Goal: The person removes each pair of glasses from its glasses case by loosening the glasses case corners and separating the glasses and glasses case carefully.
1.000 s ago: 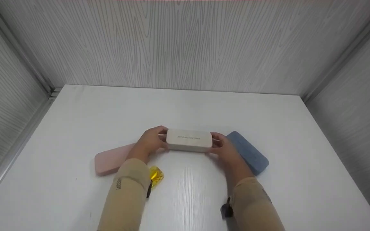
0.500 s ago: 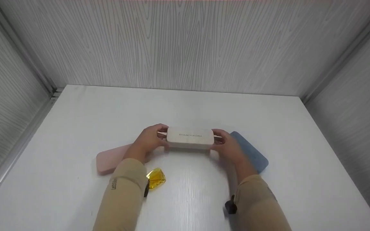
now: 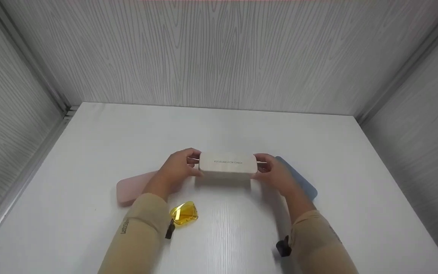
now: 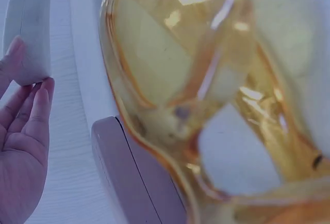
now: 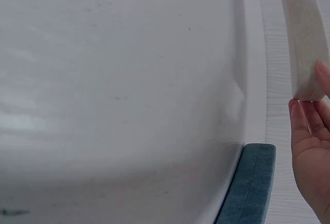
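Observation:
A cream glasses case (image 3: 228,163) with small lettering on its lid is held level between both hands, a shadow falling on the table below it. My left hand (image 3: 177,165) grips its left end, thumb on the near side and fingers behind. At the right end, my right hand (image 3: 274,173) grips it the same way. The left wrist view shows the end of the case (image 4: 31,33) between thumb and fingertips. Yellow-lensed glasses (image 3: 184,214) lie beside the left sleeve; their clear amber frame (image 4: 170,131) looms large and blurred in the left wrist view.
A pink glasses case (image 3: 133,186) lies partly under the left forearm. Behind the right forearm lies a blue glasses case (image 3: 299,178), partly hidden. The white table (image 3: 219,129) meets a wood-grain panel (image 3: 219,53) at the back, with panels on both sides.
The cream case, held by both hands throughout, has shifted slightly right, and its shadow below has widened. The forearms have spread apart a little, showing more of the yellow glasses.

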The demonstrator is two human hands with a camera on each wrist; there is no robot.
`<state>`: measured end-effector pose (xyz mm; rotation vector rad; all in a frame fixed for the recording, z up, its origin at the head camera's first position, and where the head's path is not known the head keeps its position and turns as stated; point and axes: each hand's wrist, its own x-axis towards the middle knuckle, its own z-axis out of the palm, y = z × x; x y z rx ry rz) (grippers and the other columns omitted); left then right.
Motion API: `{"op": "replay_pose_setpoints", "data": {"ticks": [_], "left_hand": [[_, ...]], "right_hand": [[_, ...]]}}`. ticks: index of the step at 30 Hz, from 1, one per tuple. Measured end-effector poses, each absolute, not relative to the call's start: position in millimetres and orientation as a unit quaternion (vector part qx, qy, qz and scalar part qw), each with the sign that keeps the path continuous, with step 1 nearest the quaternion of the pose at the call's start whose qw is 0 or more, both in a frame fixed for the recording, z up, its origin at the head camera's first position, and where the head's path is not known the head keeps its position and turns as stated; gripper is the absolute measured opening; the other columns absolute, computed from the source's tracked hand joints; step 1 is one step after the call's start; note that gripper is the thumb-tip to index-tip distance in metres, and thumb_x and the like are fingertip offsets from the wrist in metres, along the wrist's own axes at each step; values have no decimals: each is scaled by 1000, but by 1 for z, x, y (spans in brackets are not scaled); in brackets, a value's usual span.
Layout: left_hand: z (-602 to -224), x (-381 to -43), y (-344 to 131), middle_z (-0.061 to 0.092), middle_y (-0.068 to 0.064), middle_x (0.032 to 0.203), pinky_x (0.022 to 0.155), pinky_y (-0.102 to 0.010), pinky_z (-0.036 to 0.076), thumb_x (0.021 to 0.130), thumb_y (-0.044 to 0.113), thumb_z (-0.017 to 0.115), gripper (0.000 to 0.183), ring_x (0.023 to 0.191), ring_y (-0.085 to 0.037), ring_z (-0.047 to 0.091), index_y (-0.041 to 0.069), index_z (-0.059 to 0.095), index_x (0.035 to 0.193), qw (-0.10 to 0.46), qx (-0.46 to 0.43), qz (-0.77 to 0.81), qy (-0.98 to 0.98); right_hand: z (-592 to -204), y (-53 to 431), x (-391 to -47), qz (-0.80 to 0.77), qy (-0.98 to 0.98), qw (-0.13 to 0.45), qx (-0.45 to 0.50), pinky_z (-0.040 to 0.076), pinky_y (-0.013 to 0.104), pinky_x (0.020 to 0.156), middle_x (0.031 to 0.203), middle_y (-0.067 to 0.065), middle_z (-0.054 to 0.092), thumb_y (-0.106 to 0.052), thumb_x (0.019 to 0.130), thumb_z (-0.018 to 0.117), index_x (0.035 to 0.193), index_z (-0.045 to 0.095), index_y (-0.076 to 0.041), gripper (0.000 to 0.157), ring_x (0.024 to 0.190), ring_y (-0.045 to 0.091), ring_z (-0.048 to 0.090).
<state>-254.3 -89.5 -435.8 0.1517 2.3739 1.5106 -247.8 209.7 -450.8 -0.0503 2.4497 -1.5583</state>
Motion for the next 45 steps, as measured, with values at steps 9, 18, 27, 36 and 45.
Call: {"op": "replay_pose_setpoints", "data": {"ticks": [9, 18, 27, 36, 45], "left_hand": [[-441, -241, -88, 58, 2, 116, 96, -34, 44, 68, 11, 80, 56, 109, -16, 55, 14, 55, 119, 143, 68, 495, 854], [-449, -219, -81, 54, 6, 122, 98, -38, 41, 67, 18, 81, 58, 115, -15, 50, 22, 52, 118, 177, 26, 471, 864], [-462, -209, -75, 54, 1, 122, 101, -37, 38, 66, 15, 82, 58, 114, -17, 49, 16, 52, 116, 167, 31, 413, 895], [-465, -212, -76, 54, -2, 125, 102, -40, 36, 67, 13, 80, 60, 119, -21, 46, 16, 50, 120, 166, 23, 404, 899], [-465, -212, -80, 49, 0, 131, 104, -40, 34, 70, 12, 79, 71, 122, -20, 45, 16, 43, 131, 188, 28, 427, 884]], "right_hand": [[-452, 215, -233, -523, 843, 121, -43, 44, 38, 94, 131, 2, 49, -9, 72, 76, 130, 48, -18, 65, 119, 21, 48], [-462, 215, -219, -491, 863, 109, -49, 44, 41, 94, 130, 3, 50, -2, 71, 75, 130, 50, -18, 66, 118, 24, 49], [-476, 209, -216, -461, 880, 116, -18, 41, 40, 98, 129, 0, 51, -1, 68, 77, 127, 52, -22, 68, 118, 23, 50], [-482, 203, -213, -448, 885, 124, 5, 40, 41, 99, 127, -2, 52, -3, 69, 76, 126, 52, -22, 65, 117, 21, 50], [-480, 199, -214, -428, 895, 124, -22, 37, 39, 102, 132, 2, 49, -2, 68, 77, 132, 47, -19, 73, 121, 23, 47]]}}
